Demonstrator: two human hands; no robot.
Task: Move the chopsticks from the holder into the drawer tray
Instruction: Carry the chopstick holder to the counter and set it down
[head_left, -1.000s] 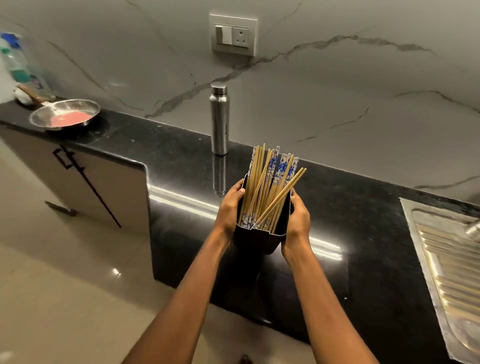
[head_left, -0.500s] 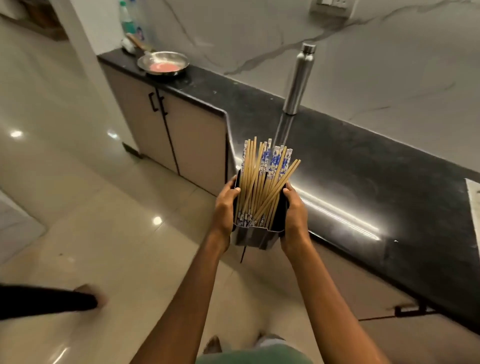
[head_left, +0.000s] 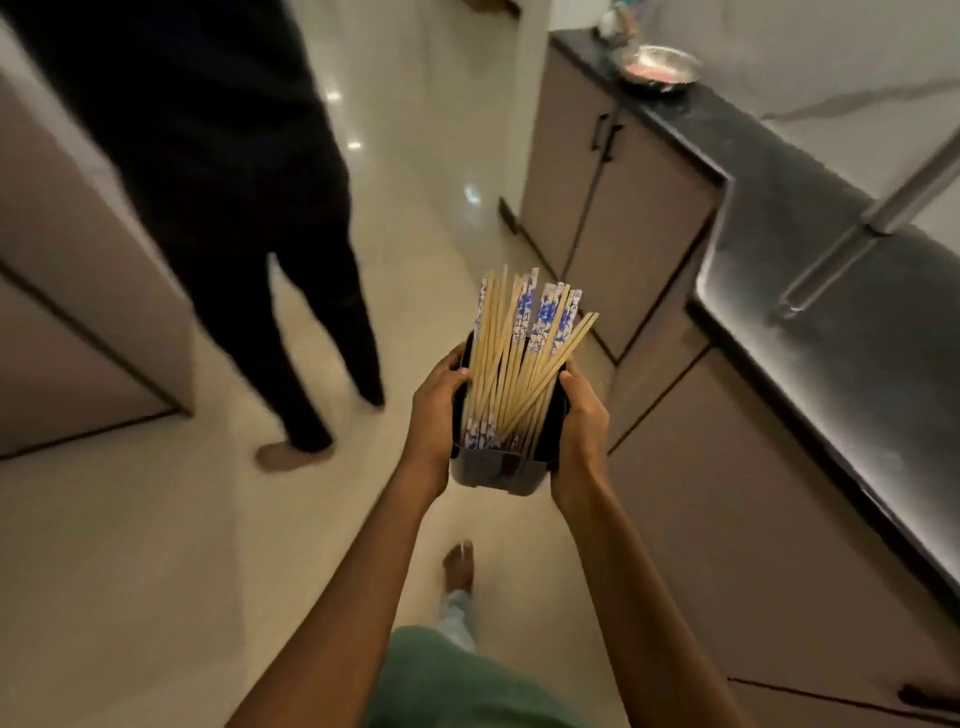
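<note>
Chopsticks (head_left: 519, 358) stand bundled in the dark holder (head_left: 496, 470) at frame centre, clasped between the left hand (head_left: 436, 410) and right hand (head_left: 582, 421) above the floor. Counter (head_left: 810, 249) runs along the right. Carrying step, seemingly; next calls for finding the drawer tray, none visible.

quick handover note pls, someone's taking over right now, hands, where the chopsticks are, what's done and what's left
Left hand and right hand: each grips a side of the black holder, carried in the air over the floor, away from the counter.
Chopsticks: all standing in the holder, some in blue-patterned paper sleeves.
Done: holder picked up.
Left: no drawer tray in view; reach it and move the chopsticks across.
Watch: another person's legs ahead on the left.
</note>
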